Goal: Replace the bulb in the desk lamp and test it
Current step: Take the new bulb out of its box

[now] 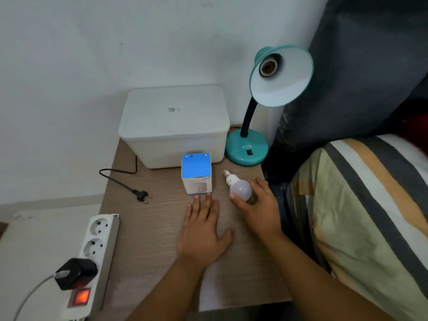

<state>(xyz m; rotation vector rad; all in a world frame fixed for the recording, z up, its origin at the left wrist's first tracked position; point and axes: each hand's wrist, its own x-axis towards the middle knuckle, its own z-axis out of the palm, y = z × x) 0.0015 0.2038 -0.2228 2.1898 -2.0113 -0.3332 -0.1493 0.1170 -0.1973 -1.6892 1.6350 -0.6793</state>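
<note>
Bulb [239,187] lies on the table [148,239], screw cap pointing away from me toward the lamp [271,89], and my right hand [258,203] curls its fingers round the frosted globe. I judge I hold it by the globe so the cap stays free for the socket [268,66], which is empty and faces me. My left hand [202,230] rests flat on the table, fingers straight, their tips just touching the box [196,173]; it holds nothing. The bulb has a white collar under a small metal thread, and it looks clean. The lamp's plug [141,195] lies loose on the table, well apart from the power strip [92,258], whose switch glows red, so testing must wait, I think.
</note>
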